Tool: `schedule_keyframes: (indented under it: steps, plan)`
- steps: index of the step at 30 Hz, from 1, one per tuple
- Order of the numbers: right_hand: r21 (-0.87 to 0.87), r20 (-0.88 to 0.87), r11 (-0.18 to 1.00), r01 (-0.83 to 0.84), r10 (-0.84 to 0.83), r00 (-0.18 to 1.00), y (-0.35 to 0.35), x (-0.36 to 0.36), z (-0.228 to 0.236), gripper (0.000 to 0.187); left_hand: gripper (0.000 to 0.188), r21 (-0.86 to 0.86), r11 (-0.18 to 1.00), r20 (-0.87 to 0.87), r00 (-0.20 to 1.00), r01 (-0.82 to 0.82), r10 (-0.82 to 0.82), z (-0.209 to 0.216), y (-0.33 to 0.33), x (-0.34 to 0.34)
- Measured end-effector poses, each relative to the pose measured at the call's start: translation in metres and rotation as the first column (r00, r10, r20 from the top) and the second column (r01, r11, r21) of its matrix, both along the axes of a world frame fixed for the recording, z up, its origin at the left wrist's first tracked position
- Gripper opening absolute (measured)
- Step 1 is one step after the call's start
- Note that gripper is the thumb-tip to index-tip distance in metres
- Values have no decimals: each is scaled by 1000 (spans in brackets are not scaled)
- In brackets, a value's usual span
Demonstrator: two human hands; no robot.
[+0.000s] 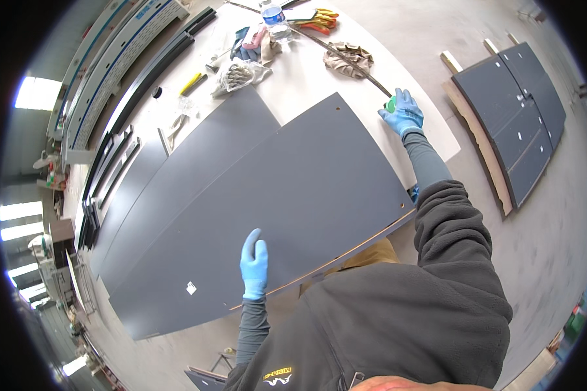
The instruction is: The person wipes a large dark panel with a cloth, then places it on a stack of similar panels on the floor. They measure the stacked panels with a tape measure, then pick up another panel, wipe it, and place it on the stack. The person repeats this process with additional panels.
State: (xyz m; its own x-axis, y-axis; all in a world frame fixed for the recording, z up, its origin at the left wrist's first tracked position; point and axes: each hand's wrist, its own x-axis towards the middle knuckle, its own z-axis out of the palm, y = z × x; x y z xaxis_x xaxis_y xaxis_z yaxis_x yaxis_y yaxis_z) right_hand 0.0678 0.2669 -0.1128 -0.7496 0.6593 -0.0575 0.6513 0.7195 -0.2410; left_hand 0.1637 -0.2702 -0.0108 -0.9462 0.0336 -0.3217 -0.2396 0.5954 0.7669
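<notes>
A large dark grey panel (261, 208) lies in front of me, with a bare wood-coloured edge on my side and small holes near its right corners. My left hand (254, 267), in a blue glove, is over its near part with fingers stretched out, holding nothing; I cannot tell whether it touches the panel. At the white table's right side, my right hand (406, 115), also gloved in blue, closes on a small green object (391, 104). Its kind is mostly hidden by the fingers. A long thin dark strip (346, 58) ends beside that hand.
More grey panels (209, 137) lie under the large one. On the white table (293, 81) are a crumpled brown cloth (349, 60), a water bottle (274, 19), orange-yellow gloves (321, 21), a bag of hardware (236, 77) and a yellow cutter (191, 83). Stacked panels (512, 111) stand at right.
</notes>
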Motion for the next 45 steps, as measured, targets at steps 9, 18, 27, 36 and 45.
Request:
schedule_keyframes:
  steps: [9,18,27,36,45]
  plan:
    - [-206,-115,978,31,-55,992,25,-20,-13,73,44,98,985,-28,989,145,-142,22,104,-19]
    - [-689,-535,684,-240,-256,805,2,34,11,66,47,285,918,-78,961,275,-264,23,167,-70]
    - [-550,-565,431,-715,438,699,-101,119,70,72,58,925,349,89,978,-151,188,73,188,-189]
    - [-574,-580,226,-787,566,585,-184,78,101,76,72,903,421,62,996,-82,59,31,148,-120]
    - [-667,-371,173,-724,765,526,-237,38,115,77,56,897,420,-23,932,-140,361,28,64,-130]
